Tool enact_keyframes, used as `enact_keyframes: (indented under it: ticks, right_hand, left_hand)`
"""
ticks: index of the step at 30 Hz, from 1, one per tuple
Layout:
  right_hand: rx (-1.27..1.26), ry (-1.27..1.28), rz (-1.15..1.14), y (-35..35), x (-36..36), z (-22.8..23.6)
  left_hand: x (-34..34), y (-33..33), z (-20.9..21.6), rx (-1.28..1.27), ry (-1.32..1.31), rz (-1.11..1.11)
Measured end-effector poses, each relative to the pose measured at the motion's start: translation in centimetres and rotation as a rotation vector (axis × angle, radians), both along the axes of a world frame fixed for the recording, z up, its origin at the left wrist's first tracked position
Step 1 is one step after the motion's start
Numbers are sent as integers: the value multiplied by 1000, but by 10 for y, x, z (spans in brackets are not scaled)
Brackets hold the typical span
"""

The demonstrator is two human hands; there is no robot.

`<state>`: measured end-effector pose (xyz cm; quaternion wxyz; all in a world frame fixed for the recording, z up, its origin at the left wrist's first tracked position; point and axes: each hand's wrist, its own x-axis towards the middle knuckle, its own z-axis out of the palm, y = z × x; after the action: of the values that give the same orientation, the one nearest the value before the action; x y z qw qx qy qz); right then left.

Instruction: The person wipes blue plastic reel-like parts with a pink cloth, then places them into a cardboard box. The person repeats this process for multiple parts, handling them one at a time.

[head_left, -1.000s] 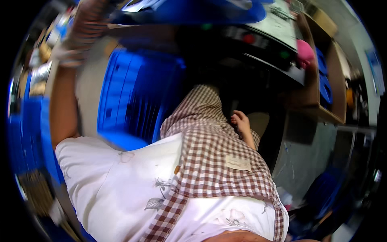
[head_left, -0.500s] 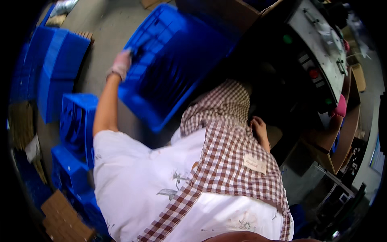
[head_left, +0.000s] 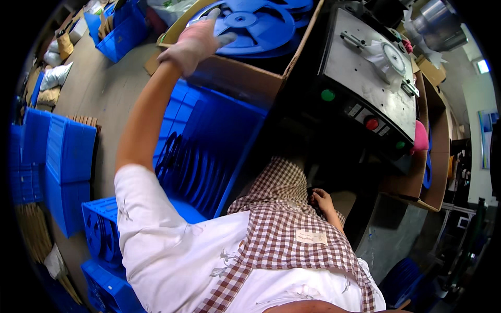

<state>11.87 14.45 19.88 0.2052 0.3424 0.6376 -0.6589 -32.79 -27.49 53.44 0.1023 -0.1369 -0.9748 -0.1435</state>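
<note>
My left hand (head_left: 194, 44), in a pale glove, reaches far forward over the left edge of a cardboard box (head_left: 235, 78). Its fingers are spread at the near side of a blue plastic reel (head_left: 241, 21), which lies flat on other blue reels in the box. Whether the fingertips touch the reel I cannot tell. Just below that arm stands a blue crate (head_left: 245, 122) with a row of blue reels (head_left: 195, 175) on edge inside. My bare right hand (head_left: 322, 200) rests by my lap, against the checked apron (head_left: 282, 229), its fingers loosely curled with nothing visible in them.
On the right stands a machine (head_left: 365, 52) with a metal top, green and red buttons, and a clear-wrapped reel (head_left: 389, 58) on it. Another cardboard box (head_left: 437, 135) sits beyond it. Blue crates (head_left: 70, 146) are stacked at the left; one (head_left: 102, 229) holds reels.
My left hand has moved from the blue crate's left edge forward to the reels in the cardboard box. The whole view has shifted, showing more of that box. My right hand stays by my lap.
</note>
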Motion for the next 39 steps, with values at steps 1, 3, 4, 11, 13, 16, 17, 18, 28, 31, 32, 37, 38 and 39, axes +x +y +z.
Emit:
enact_keyframes:
  ticks: [1,3,4,11,13,16,17,18,28,31,32,37,38,39]
  right_hand:
    - [26,19,20,-1,41,41]
    - [5,206,-12,-7,21,19]
    - [52,227,7,-14,-5,21]
    - [136,299,48,-42,4,50]
    - [94,275,-37,-50,14,59]
    - [12,235,-94,-55,17,64]
    - [20,211,-87,-56,17,64]
    - [32,193,-53,-59,14,69]
    - [274,898,404,-109,-133,342]
    - [386,1184,615,-142,-226,434]
    - [475,1394,607,-150,-267,444]
    - [1184,1475,603,-160,-484,432]
    - [1362,1300,643,-149,-509,426]
    - [1442,1246,667,-155,-537,416]
  left_hand:
    - [22,16,49,-154,-147,114]
    - [-28,46,80,-75,-89,143]
    - [-37,37,95,-63,-62,238]
    - [-65,44,147,-307,-283,366]
    - [-64,31,144,-313,-265,292]
    - [-59,24,129,-239,-251,310]
    - [-58,18,123,-194,-198,330]
    - [-60,11,124,-131,-271,291]
    - [-24,-46,168,780,-10,-103]
    - [65,-111,190,943,51,-103]
    - [101,-125,191,997,62,-100]
    - [247,-130,115,1419,-87,-100]
    - [252,-126,73,1553,-185,-131]
    - [285,-114,59,1632,-258,-78]
